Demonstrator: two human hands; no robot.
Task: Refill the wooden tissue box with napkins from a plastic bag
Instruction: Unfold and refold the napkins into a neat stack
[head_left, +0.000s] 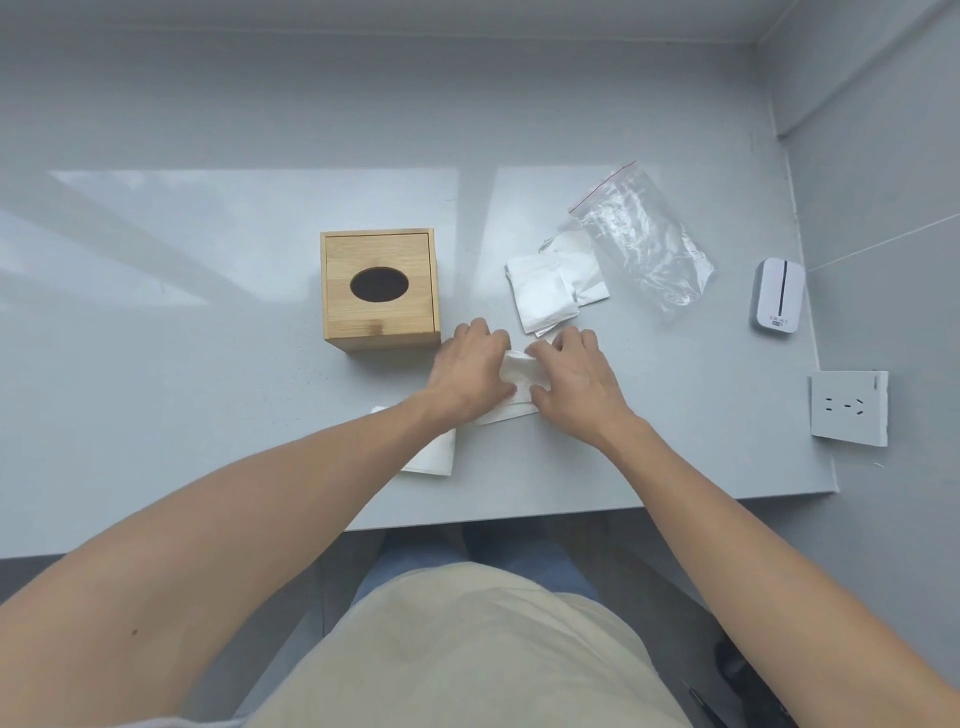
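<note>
Grey counter (208, 389): left hand (467, 376) and right hand (574, 387) pressing flat one napkin (511, 384); wooden tissue box (380, 288) just beyond-left, nearer left hand.

Both bare forearms extended, left hand (470, 371) and right hand (574, 382) palms-down, close together.

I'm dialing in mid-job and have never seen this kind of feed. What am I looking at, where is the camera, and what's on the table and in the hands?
There is no machine: one camera on a person's head looks down at their bare arms. The left hand and right hand press and fold a white napkin on the grey table. Another napkin lies partly under the left forearm. The wooden tissue box stands left of the hands, its oval slot dark. Further back on the right lie loose napkins and the clear plastic bag.
</note>
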